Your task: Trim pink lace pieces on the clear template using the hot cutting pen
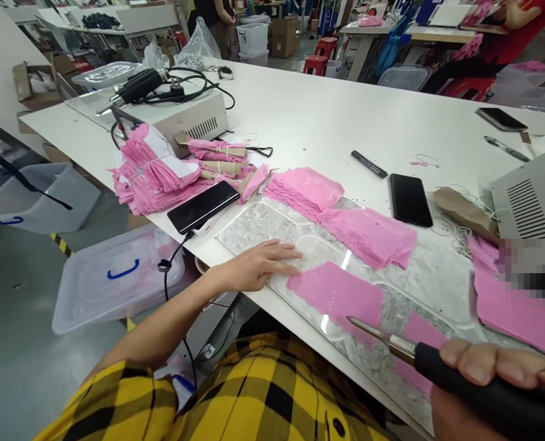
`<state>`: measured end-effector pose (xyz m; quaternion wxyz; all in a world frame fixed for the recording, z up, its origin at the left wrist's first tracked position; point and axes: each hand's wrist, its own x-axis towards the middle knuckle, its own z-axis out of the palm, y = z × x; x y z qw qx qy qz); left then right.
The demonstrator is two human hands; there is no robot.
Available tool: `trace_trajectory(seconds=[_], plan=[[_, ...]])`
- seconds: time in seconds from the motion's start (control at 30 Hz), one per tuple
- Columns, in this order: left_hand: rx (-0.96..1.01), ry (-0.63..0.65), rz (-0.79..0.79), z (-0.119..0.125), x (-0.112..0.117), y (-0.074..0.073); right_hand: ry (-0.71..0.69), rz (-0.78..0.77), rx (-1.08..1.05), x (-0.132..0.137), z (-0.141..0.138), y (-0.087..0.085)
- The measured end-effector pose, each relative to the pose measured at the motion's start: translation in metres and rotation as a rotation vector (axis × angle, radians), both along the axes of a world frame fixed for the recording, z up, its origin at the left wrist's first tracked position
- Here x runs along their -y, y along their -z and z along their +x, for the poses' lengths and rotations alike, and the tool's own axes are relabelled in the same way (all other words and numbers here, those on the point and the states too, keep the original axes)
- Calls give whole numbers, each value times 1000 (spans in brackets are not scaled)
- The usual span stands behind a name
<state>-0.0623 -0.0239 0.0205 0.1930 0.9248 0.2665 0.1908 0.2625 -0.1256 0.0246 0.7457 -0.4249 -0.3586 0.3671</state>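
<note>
My left hand (258, 264) lies flat, fingers stretched out, on a clear glass plate (254, 226) at the table's front edge. Its fingertips touch the left edge of a pink fabric piece (339, 293) on the glass. My right hand (493, 373) grips the black handle of a hot cutting tool (392, 343). The tool's metal tip hovers over the pink piece's lower right corner. A stack of pink fabric pieces (341, 214) lies fanned out further back on the glass.
Bundles of pink pieces (157, 174) sit at the left beside a grey control box (194, 116) with another tool on it. Two black phones (203, 206) (409, 199) lie on the white table (327, 116). A second grey box (534, 208) stands right. Plastic bins (116, 275) are on the floor.
</note>
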Motion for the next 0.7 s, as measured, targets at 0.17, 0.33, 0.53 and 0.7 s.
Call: trace_trajectory(seconds=[0.17,0.33,0.53,0.7], plan=[[-29,12,-27,-3,-2,4,-58,34,24,-18,-56,-27],[-49,5,1,-2,-1,6,-160,125,62,-34,-81,-33],[-63,13,33,-1,-1,10,-251,155,71,-41,-104,-30],[-109,-8,59,0,0,11,-285,145,104,-46,-113,-24]])
